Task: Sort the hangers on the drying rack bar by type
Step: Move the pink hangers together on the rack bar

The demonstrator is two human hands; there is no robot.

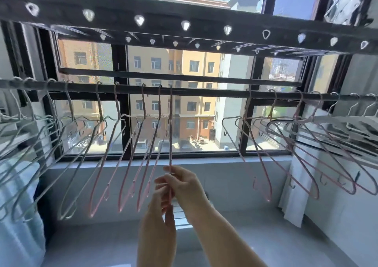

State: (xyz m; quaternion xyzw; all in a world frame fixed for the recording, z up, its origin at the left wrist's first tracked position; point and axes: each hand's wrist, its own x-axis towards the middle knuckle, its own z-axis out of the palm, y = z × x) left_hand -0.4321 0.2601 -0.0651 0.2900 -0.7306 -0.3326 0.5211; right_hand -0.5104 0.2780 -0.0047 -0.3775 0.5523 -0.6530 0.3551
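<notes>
Hanger: pink hanger [170,133], seen edge-on, hook over the bar [204,92], lower end passing down between the fingers of both hands.
Right hand [184,185]: fingers curled, pinching the lower wire from the right.
Left hand [161,199]: just below and left of the right fingers, touching them, curled round the same wire.
Left of fingers: three more pink hangers [120,205] just beside, then pale hangers [65,215] farther out.
Right of fingers: bare stretch of bar, then far pink hangers [270,195], well apart.
Beyond fingers: window [184,156].

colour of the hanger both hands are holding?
Pink. The hanger shows best in the head view, hanging edge-on.
</notes>
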